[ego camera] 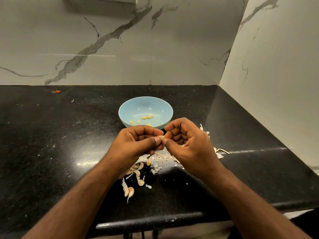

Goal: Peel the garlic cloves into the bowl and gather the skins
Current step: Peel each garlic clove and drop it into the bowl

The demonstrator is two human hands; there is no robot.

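Note:
A light blue bowl (164, 107) stands on the black counter with several peeled garlic cloves (147, 117) inside. Just in front of it, my left hand (136, 144) pinches a small garlic clove (162, 137) between thumb and fingers. My right hand (186, 142) meets it from the right, thumb and fingertips curled onto the same clove. Several unpeeled cloves (131, 191) lie on the counter below my left wrist. Loose garlic skins (156, 169) are scattered under and to the right of my hands.
The black stone counter (51, 144) runs to marble walls at the back and right. A small orange scrap (56, 91) lies at the back left. More skins and a stem piece (222, 150) lie right of my right hand. The counter's front edge is near my forearms.

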